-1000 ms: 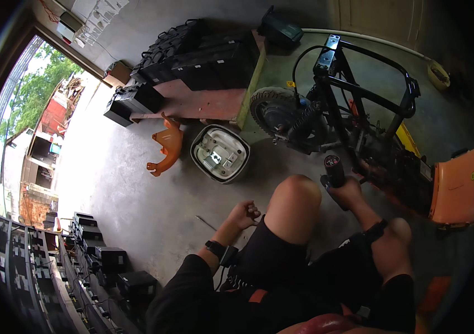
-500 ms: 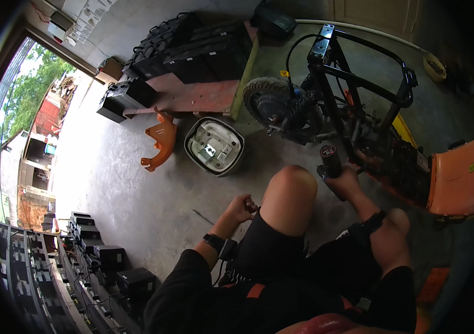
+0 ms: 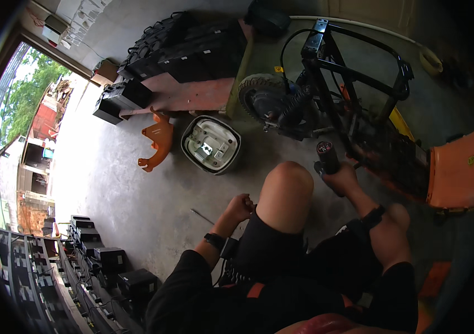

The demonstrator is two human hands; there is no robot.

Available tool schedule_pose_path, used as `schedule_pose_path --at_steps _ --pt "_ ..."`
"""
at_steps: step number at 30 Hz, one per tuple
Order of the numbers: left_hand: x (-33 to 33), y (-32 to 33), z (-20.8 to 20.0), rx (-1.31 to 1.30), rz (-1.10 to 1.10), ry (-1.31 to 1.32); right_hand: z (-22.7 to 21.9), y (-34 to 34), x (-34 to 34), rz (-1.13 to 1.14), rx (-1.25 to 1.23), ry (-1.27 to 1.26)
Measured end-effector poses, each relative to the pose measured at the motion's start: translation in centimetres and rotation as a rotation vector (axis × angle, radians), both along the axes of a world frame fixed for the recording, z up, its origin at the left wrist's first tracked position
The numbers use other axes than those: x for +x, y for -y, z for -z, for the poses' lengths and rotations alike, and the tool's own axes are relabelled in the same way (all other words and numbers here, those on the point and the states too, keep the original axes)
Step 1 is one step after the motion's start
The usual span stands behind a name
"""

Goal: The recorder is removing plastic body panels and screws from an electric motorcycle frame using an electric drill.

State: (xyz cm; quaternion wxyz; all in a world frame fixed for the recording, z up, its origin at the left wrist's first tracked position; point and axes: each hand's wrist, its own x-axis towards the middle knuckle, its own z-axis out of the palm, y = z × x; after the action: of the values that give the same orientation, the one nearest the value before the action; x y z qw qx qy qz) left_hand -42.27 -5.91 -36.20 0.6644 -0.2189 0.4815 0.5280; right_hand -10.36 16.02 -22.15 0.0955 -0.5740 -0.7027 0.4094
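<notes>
My right hand (image 3: 346, 179) is wrapped around the grip of a black cordless power driver (image 3: 327, 157), its round end with red markings turned up. It is beside the lower part of a black two-wheeler frame (image 3: 354, 80), apart from it as far as I can tell. My left hand (image 3: 241, 206) is closed, held next to my bent knee (image 3: 288, 186); whatever its fingers may hold is hidden. The frame's knobbly rear wheel (image 3: 260, 103) lies beyond my knee. An orange body panel (image 3: 457, 170) is at the far right.
On the floor lie a pale open case shell (image 3: 191, 146), a curved orange plastic piece (image 3: 161, 142) and a thin rod (image 3: 201, 216). Several black battery boxes (image 3: 187, 62) stand on a red platform (image 3: 192, 94). More boxes and cables fill the rack (image 3: 62, 278) at lower left.
The whole view has shifted slightly. My left fingers look curled in tighter. My right hand still holds the power driver in nearly the same place.
</notes>
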Motion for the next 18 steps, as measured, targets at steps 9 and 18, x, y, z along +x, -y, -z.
schedule_pose_path --at_steps 9,18 --pt "-0.2 -0.1 -0.9 -0.002 0.092 -0.096 -0.2 0.0 -0.2 -0.020 0.023 -0.014" --pt "-0.8 -0.6 -3.0 0.053 0.099 -0.065 1.2 -0.1 0.0 -0.017 0.124 -0.080"
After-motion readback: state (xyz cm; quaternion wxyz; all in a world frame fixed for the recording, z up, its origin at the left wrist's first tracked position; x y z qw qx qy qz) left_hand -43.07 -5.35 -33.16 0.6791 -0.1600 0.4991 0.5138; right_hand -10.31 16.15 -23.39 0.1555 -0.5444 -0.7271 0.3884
